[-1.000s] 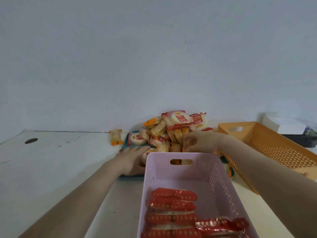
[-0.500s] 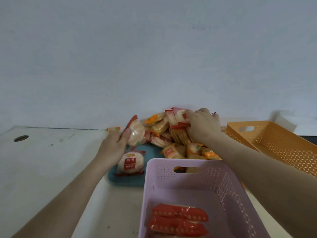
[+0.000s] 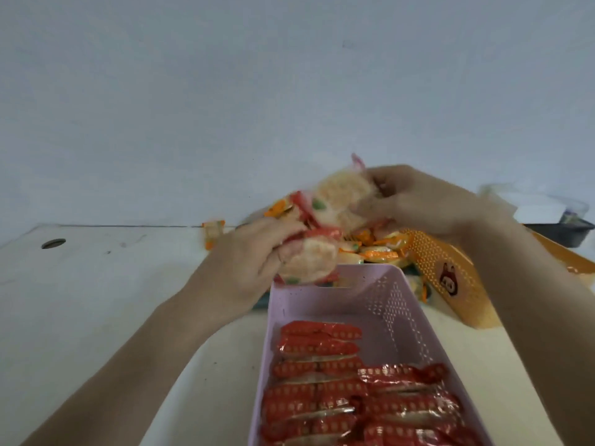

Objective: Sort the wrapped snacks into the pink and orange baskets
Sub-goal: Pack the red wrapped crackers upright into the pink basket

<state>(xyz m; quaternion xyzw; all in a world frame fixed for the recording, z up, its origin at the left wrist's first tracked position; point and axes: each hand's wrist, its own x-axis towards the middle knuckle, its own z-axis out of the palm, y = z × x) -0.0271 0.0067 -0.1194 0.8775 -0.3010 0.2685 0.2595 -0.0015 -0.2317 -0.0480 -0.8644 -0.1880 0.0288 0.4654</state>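
The pink basket stands in front of me, with several red-wrapped snacks stacked on edge inside. My left hand grips red-wrapped round snacks just above the basket's far rim. My right hand holds more red-wrapped round snacks, lifted higher and blurred by motion. Behind the basket lies a pile of orange-wrapped snacks. The orange basket sits to the right, mostly hidden by my right arm.
One loose orange-wrapped snack lies on the white table at the far edge. A cable hole is at the far left. A dark tray with white items sits at the back right. A wall rises just behind.
Both hands have closed on round snacks from the pile and lifted them, the right hand highest. The view has tilted down, showing more of the pink basket.
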